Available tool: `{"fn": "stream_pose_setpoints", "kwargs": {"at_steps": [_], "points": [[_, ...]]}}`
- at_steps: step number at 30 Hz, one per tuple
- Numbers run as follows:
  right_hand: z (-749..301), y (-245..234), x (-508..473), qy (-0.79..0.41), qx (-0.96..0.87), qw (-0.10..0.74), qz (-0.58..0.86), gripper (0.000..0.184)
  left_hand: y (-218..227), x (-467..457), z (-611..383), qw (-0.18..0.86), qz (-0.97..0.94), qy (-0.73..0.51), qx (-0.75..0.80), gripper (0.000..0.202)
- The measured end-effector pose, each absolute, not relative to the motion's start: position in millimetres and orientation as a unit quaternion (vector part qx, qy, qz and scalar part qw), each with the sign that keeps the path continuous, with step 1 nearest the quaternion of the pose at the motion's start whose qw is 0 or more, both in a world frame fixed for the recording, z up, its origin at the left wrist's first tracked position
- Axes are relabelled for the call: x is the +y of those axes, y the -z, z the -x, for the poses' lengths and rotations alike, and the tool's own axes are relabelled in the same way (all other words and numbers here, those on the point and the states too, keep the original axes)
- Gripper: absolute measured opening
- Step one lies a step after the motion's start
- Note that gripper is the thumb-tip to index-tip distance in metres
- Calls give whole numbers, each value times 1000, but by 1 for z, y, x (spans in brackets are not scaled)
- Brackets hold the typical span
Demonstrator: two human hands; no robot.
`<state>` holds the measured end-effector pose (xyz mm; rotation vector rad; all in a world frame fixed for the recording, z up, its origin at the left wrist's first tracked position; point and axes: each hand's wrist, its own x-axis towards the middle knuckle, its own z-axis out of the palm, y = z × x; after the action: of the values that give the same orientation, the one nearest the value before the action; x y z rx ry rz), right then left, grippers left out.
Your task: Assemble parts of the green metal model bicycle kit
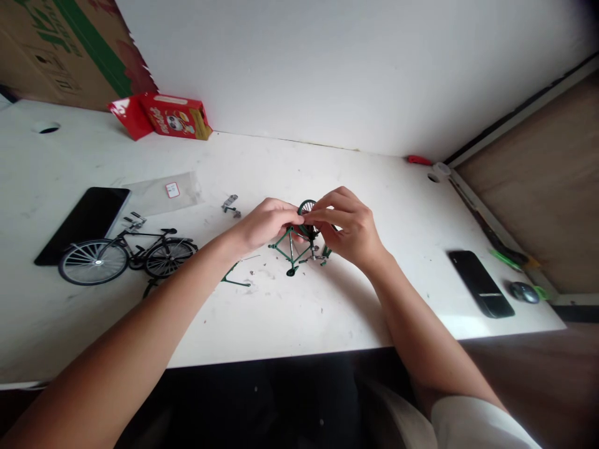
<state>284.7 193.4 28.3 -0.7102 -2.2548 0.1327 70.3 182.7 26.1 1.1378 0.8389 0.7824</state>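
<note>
Between my hands is a green miniature bicycle frame with a small spoked wheel at its upper end. My left hand is closed, its thumb and fingers pinching the model near the wheel. From the right, my right hand also pinches at the wheel, fingertips meeting those of the left. The exact spot gripped is hidden behind the fingers. Small silver and green parts hang at the frame's lower right. A loose green bicycle part lies below my left wrist, and a small silver piece lies beyond it.
A black model bicycle lies at the left, overlapping a dark tablet-like slab. Behind are a clear plastic bag and a red box by the wall. A black phone-like object rests at the right on the white table.
</note>
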Motion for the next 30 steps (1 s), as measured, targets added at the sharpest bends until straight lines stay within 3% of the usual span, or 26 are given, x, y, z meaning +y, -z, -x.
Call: {"fn": "stream_pose_setpoints", "kwargs": {"at_steps": [7,11,13,15,19,26,30], "points": [[-287,-29,196,-79,-868,397,286,23,-23,186,-67,701,-526,-348,333,17],[-287,-30,199,-73,-792,487,361,16,-22,186,-67,697,-528,-380,303,27],[-287,-30,201,-132,-739,521,406,25,-23,185,-68,684,-532,-396,305,31],[-287,-29,203,-249,-705,509,426,39,-24,184,-69,672,-537,-403,312,32],[-287,-26,206,-431,-670,443,410,33,-26,184,-70,660,-543,-407,323,36],[-282,-22,206,-461,-633,474,402,30,-31,185,-65,635,-530,-434,358,59],[-281,-20,207,-455,-611,497,415,31,-38,183,-62,655,-506,-435,356,56]]}}
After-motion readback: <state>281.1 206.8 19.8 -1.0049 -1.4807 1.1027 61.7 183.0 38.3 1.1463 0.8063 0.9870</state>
